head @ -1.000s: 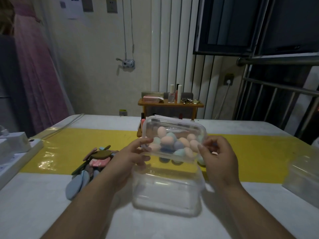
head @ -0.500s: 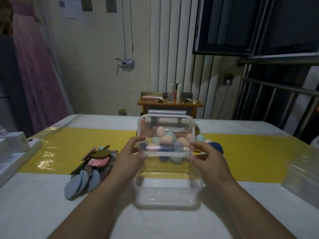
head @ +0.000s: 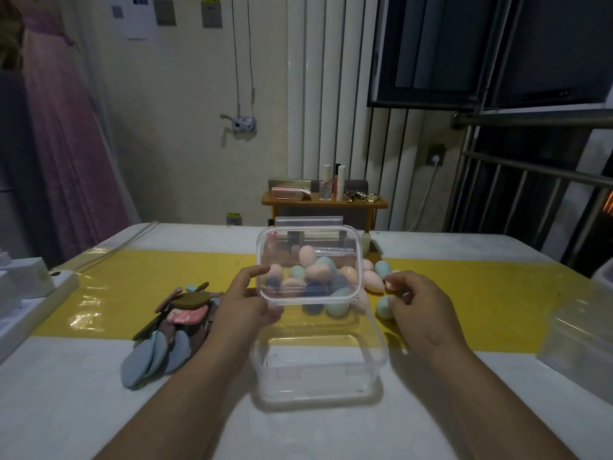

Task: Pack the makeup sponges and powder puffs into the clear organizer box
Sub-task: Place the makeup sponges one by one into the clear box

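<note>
Key geometry: the makeup sponges (head: 373,281) sit in a heap on the yellow strip (head: 132,287), just beyond the far wall of the clear organizer box (head: 318,376). The box stands open-side up on the bench (head: 83,410), between the two forearms.

Right hand (head: 421,307) is at the heap's right edge, so it's the nearer one. Its fingers are curled, with the tips against a teal sponge (head: 383,307). Can't tell if that's a real grip or just contact. Path into the box from there is short: left and toward the person.

Left hand (head: 245,303) pinches the near-left corner of the clear lid (head: 331,240), held up over the box's far edge and tilted toward us.

Powder puffs (head: 172,327) are a flat fanned pile left of the box, just beside the left forearm. The left side is closer, but that hand is busy.

Hard to read:
- Most sponges are seen only through the lid, so the count is unclear.
- Box walls are near invisible.
- The box looks empty.
</note>
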Tool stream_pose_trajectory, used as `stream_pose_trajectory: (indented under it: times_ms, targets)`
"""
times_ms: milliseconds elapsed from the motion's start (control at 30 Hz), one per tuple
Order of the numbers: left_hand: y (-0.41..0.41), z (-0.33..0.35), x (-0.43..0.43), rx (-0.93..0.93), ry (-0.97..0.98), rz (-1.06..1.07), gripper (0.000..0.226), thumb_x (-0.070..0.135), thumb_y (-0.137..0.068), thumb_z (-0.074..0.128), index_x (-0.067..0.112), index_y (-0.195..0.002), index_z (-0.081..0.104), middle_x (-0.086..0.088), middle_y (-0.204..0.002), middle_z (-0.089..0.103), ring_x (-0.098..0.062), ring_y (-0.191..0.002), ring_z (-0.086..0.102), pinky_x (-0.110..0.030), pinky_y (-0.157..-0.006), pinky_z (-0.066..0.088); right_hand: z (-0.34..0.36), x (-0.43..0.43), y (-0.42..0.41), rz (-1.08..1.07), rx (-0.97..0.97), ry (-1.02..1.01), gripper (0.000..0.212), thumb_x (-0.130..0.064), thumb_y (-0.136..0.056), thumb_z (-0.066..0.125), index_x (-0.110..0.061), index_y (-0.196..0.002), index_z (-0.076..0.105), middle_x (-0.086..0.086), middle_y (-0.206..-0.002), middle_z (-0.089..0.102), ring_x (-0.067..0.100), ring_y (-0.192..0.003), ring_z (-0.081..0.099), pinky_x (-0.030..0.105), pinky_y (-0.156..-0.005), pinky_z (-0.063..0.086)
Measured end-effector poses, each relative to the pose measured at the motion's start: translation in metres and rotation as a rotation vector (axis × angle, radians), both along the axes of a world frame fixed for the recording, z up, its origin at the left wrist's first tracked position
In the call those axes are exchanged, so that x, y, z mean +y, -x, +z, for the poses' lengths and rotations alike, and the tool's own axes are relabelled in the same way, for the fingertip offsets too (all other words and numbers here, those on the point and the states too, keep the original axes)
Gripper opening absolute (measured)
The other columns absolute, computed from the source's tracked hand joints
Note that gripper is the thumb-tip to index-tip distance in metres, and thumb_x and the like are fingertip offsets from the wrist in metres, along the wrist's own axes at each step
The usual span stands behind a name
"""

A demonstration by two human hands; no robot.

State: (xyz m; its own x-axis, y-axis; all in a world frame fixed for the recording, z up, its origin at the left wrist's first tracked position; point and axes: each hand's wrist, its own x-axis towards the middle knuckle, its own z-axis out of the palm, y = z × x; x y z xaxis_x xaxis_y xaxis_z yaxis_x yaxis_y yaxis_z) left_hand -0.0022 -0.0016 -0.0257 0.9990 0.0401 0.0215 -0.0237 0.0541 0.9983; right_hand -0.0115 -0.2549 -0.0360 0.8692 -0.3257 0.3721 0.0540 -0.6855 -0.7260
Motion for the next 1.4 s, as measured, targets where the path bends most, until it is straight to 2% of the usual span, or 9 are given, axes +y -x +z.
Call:
stream_pose_trajectory:
  times_ms: [200,367,667,800,933,1100,1233,1300,1400]
  targets:
    - [0.003,0.004,-0.001,-0.003,0.002,-0.001,0.056,-0.019,-0.083,0.055,0.028,-0.114,0.062,-0.009,-0.101,0.067,-0.034,-0.103,0.064,-0.048,-0.088,0.057,0.006,-0.02,0.004,-0.205,0.16,0.209,0.041,-0.018,-0.084,0.073,-0.025,-0.124,0.064,0.002,-0.12,0.06,0.026,-0.109,0.057,0.033,-0.084,0.049]
    - [0.003,0.004,-0.001,-0.007,-0.009,-0.004,0.057,-0.018,-0.083,0.056,0.027,-0.117,0.061,-0.007,-0.102,0.067,-0.033,-0.103,0.063,-0.052,-0.091,0.055,0.008,-0.022,0.005,-0.259,0.289,0.256,0.055,-0.024,-0.079,0.078,-0.027,-0.131,0.059,0.003,-0.121,0.057,0.027,-0.109,0.055,0.035,-0.083,0.05]
    - [0.002,0.003,-0.001,-0.006,-0.013,0.001,0.057,-0.017,-0.083,0.057,0.029,-0.115,0.061,-0.008,-0.103,0.068,-0.034,-0.103,0.064,-0.054,-0.091,0.055,0.004,-0.019,0.004,-0.253,0.348,0.321,0.037,-0.023,-0.084,0.073,-0.031,-0.118,0.062,0.001,-0.117,0.055,0.026,-0.106,0.051,0.034,-0.08,0.05]
    - [0.002,0.001,-0.001,-0.013,-0.004,0.005,0.057,-0.018,-0.082,0.056,0.03,-0.112,0.062,-0.009,-0.101,0.068,-0.036,-0.103,0.064,-0.054,-0.091,0.054,0.009,-0.019,0.008,-0.242,0.22,0.3,0.029,-0.02,-0.085,0.067,-0.026,-0.113,0.06,0.004,-0.11,0.06,0.028,-0.101,0.05,0.033,-0.072,0.042]
    - [0.001,0.0,-0.003,-0.018,0.015,0.0,0.056,-0.019,-0.082,0.055,0.029,-0.11,0.063,-0.009,-0.101,0.068,-0.036,-0.105,0.063,-0.054,-0.091,0.055,0.017,-0.009,0.015,-0.142,0.042,0.189,0.026,-0.019,-0.081,0.069,-0.029,-0.099,0.053,0.0,-0.097,0.062,0.026,-0.085,0.055,0.033,-0.061,0.041]
    - [0.0,0.0,-0.003,-0.022,0.058,0.004,0.056,-0.019,-0.081,0.05,0.029,-0.106,0.065,-0.01,-0.103,0.067,-0.036,-0.102,0.063,-0.039,-0.077,0.058,0.028,0.018,0.022,0.102,-0.096,0.074,0.025,-0.021,-0.081,0.07,-0.038,-0.097,0.061,-0.011,-0.099,0.06,0.007,-0.085,0.058,0.032,-0.07,0.051]
    - [-0.001,-0.001,-0.004,-0.009,0.089,0.0,0.057,-0.017,-0.082,0.047,0.031,-0.105,0.067,-0.01,-0.105,0.066,-0.035,-0.101,0.063,-0.039,-0.08,0.059,0.038,0.035,0.02,0.231,-0.095,0.11,0.028,-0.028,-0.085,0.067,-0.044,-0.108,0.062,-0.019,-0.104,0.058,0.004,-0.087,0.059,0.032,-0.076,0.052]
    - [-0.001,-0.001,-0.004,-0.003,0.094,-0.011,0.057,-0.016,-0.082,0.047,0.032,-0.106,0.067,-0.011,-0.109,0.065,-0.034,-0.102,0.064,-0.042,-0.083,0.058,0.043,0.043,0.018,0.283,-0.045,0.091,0.037,-0.029,-0.086,0.069,-0.045,-0.115,0.052,-0.019,-0.106,0.058,0.007,-0.089,0.061,0.033,-0.078,0.053]
    - [-0.003,-0.001,-0.005,-0.003,0.103,-0.006,0.058,-0.016,-0.081,0.046,0.031,-0.108,0.067,-0.012,-0.108,0.064,-0.034,-0.099,0.064,-0.045,-0.086,0.058,0.05,0.057,0.011,0.395,0.055,-0.049,0.041,-0.03,-0.08,0.08,-0.039,-0.106,0.049,-0.016,-0.101,0.063,0.008,-0.088,0.064,0.026,-0.071,0.053]
